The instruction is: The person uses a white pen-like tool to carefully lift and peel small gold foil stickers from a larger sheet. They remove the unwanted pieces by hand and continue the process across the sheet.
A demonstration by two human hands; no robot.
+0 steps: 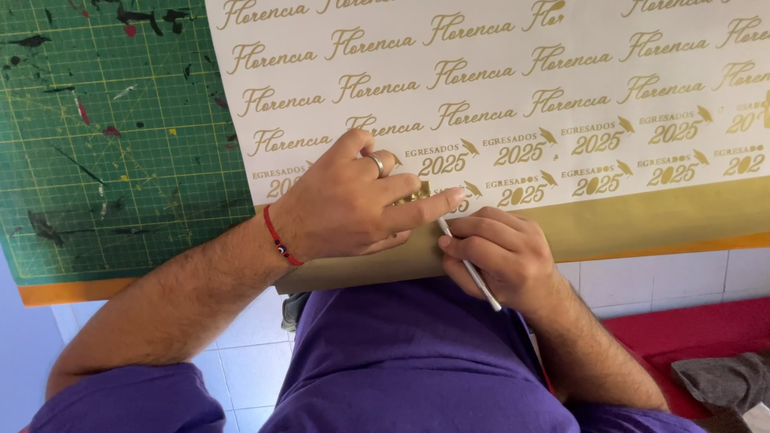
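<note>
Most of vinyl sheet [497,88] on green cutting mat [112,144] looks weeded; gold bottom strip left. Left hand [345,208] pressed flat w/ pinched scrap, right hand [501,256] pinching weeding tool [473,273].

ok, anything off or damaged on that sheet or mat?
The green cutting mat is scarred with dark cuts and paint smears. The gold-lettered sheet lies slightly askew and hangs over the table edge. A crumpled gold scrap sits under the left hand. The right hand holds a thin tool.
</note>
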